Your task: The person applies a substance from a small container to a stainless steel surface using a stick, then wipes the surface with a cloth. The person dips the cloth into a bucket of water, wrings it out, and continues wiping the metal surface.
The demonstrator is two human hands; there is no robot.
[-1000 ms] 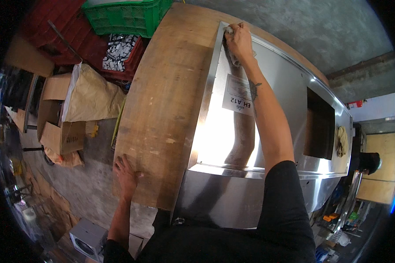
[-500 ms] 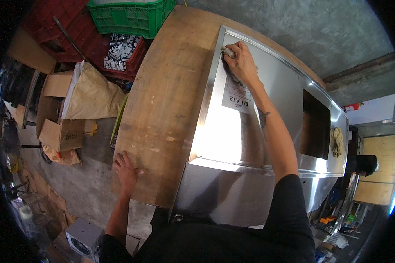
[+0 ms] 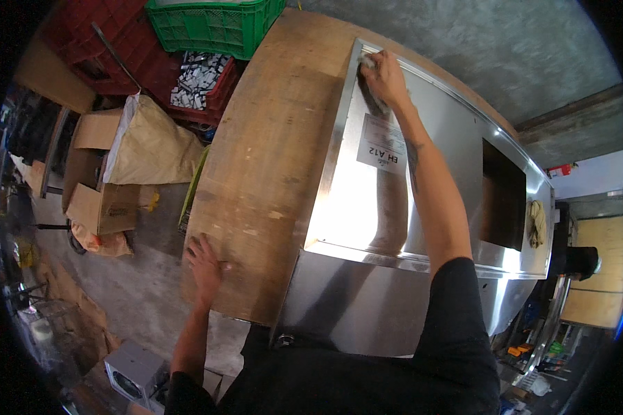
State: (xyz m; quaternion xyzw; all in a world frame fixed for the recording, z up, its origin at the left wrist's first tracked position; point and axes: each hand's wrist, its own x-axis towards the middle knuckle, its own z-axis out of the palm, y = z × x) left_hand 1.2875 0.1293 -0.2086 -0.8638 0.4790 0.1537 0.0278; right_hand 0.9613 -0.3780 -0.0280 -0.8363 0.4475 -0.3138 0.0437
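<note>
The right hand [image 3: 387,79] is bunched round one grey rag [image 3: 367,63] on one steel case [image 3: 457,138] spreading beneath and rightward of it, while the left hand [image 3: 204,266], fingers spread and holding nothing, rests nearer the body on one wooden tabletop [image 3: 256,173]. Grit in the rag could scratch the steel, and its drag could lift the one label [image 3: 381,146] just below the right hand; farther right of that hand are one rectangular cut-out [image 3: 503,197] and one yellowish cloth [image 3: 537,225].

Upper left: green crate [image 3: 211,32] near a red crate [image 3: 223,86] of small, pale pieces [image 3: 196,79]. Below these, a tan sack [image 3: 154,146] touches an open carton [image 3: 120,209]. Lower left: grey box [image 3: 137,365] with round, dark front.
</note>
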